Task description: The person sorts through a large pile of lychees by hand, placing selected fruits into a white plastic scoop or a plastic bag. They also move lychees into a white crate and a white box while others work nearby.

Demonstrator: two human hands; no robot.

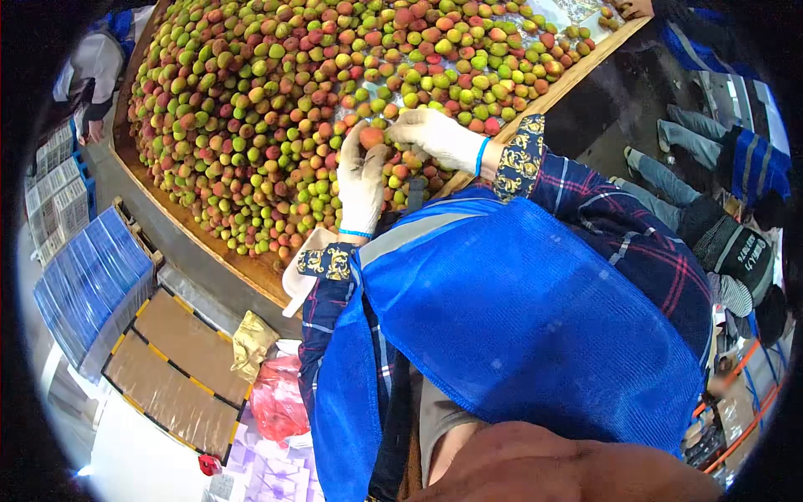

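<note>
The left hand [361,180], in a white fabric glove with a blue cuff band, holds one reddish-orange round fruit [371,136] raised just above the heap. Its grip is clamped on the fruit with thumb and fingertips. The right hand [435,134], gloved alike, curls in from the other side and touches the same fruit. Whether its grip is closed on it or only resting against it cannot be told. Holding the fruit clear of the heap and between both hands likely exposes its skin for turning and checking. Below lies the wooden-rimmed tabletop [251,269], loaded with a dense layer of green and red round fruits [276,92]; the raised rim probably keeps them from rolling off. A blue mesh apron [519,318] covers the person's front. A stack of blue plastic crates [84,280], brown cardboard sheets with yellow-black edging [167,360] and a red plastic bag [276,402] stand beside the tabletop, within reach. A co-worker's dark cap [744,251] carries pale lettering too small to read.
</note>
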